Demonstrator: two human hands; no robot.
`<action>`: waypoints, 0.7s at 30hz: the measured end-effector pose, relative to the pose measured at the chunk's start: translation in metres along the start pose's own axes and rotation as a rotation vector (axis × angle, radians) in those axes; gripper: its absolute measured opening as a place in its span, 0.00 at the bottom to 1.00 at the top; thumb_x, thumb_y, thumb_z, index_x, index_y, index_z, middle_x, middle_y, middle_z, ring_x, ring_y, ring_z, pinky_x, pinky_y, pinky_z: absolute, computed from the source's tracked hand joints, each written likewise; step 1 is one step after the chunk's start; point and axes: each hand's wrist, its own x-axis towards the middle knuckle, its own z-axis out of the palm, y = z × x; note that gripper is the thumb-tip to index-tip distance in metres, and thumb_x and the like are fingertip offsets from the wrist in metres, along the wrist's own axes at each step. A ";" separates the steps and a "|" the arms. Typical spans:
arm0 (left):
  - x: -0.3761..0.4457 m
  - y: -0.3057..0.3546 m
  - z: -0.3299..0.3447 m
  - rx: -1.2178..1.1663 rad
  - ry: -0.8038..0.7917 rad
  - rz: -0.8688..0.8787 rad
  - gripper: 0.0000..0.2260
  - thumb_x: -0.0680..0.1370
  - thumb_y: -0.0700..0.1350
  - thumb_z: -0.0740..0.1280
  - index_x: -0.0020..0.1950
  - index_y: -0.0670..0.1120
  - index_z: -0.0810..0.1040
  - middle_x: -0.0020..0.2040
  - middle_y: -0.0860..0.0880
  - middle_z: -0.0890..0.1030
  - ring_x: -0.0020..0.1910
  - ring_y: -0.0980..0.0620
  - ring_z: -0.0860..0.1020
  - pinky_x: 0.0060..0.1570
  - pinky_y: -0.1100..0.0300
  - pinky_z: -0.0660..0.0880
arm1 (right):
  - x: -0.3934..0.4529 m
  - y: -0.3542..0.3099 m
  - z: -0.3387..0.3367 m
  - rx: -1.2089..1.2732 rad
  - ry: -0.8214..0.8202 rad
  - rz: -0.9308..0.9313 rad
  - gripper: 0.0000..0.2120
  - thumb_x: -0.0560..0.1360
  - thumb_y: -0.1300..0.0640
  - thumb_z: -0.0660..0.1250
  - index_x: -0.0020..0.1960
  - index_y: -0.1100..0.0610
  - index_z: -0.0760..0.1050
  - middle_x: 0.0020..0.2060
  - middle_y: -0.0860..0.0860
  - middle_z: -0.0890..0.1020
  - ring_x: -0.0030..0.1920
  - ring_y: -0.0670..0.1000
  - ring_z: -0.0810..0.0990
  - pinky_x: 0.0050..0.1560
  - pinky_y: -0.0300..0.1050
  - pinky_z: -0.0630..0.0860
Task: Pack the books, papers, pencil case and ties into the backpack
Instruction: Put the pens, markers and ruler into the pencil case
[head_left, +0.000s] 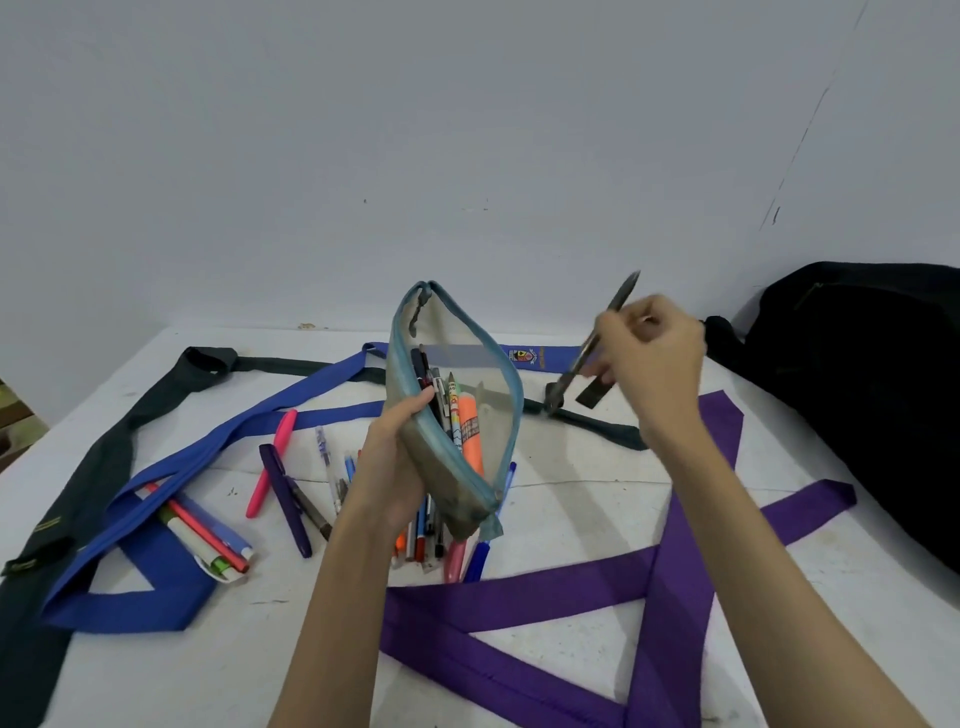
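Pencil case (457, 415), soft, light mesh, hangs unzipped above the worktop (571, 467) in the left hand (387, 467) whose grip pinches its rim, best hold there, right hand (649, 358) clutching a pen (597, 343).

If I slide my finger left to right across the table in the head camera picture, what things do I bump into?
Dark green tie → pink highlighter → purple pen → pencil case held by the left hand → right hand holding a pen → black backpack.
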 end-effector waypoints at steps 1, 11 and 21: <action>0.000 -0.002 0.003 0.015 -0.002 -0.011 0.23 0.70 0.48 0.68 0.64 0.43 0.74 0.51 0.43 0.79 0.52 0.44 0.76 0.54 0.50 0.74 | -0.001 -0.014 -0.002 0.068 0.006 -0.042 0.06 0.71 0.66 0.64 0.38 0.61 0.69 0.28 0.57 0.79 0.23 0.50 0.79 0.26 0.40 0.73; -0.011 -0.013 0.014 0.076 -0.028 -0.120 0.25 0.70 0.52 0.69 0.64 0.42 0.74 0.55 0.40 0.80 0.56 0.42 0.78 0.57 0.47 0.74 | -0.024 -0.010 0.029 -0.315 -0.441 -0.108 0.04 0.73 0.58 0.66 0.41 0.59 0.76 0.29 0.56 0.83 0.30 0.51 0.82 0.41 0.49 0.79; -0.028 -0.009 -0.022 0.114 0.029 -0.093 0.22 0.70 0.54 0.69 0.60 0.46 0.77 0.53 0.44 0.83 0.55 0.44 0.80 0.57 0.48 0.75 | -0.025 0.046 0.028 -0.701 -0.604 0.126 0.13 0.76 0.53 0.65 0.40 0.62 0.78 0.29 0.53 0.81 0.24 0.47 0.76 0.33 0.40 0.76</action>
